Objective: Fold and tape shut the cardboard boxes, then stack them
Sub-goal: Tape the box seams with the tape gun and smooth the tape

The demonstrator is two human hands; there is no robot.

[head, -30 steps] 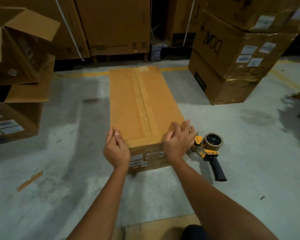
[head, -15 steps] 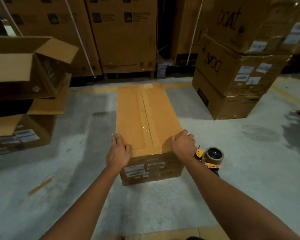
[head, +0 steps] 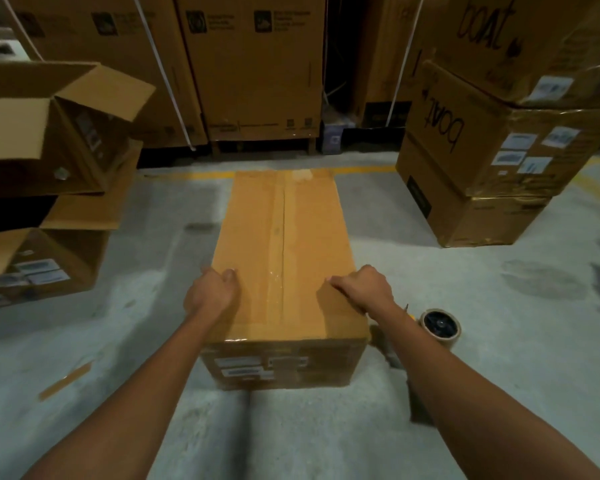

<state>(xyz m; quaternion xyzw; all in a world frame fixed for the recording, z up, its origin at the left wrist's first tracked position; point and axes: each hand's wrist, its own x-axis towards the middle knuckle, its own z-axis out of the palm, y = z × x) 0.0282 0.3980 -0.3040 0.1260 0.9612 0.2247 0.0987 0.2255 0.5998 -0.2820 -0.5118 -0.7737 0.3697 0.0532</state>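
Observation:
A long cardboard box lies on the concrete floor in front of me, its flaps closed and clear tape running down the centre seam. White labels sit on its near end face. My left hand grips the box's left top edge, thumb on top and fingers curled over the side. At the right top edge my right hand grips the box, its fingers curled over that edge. A tape dispenser with a brown roll lies on the floor just right of the box, partly hidden behind my right forearm.
Two open cardboard boxes are stacked at the left. A stack of closed boxes marked "boat" stands at the right. Tall cartons line the back. A brown tape strip lies on the floor at the left.
Both hands slid from the box's near corners farther along its side edges and curled over them. The view rose and tipped up, so the box sits lower in frame.

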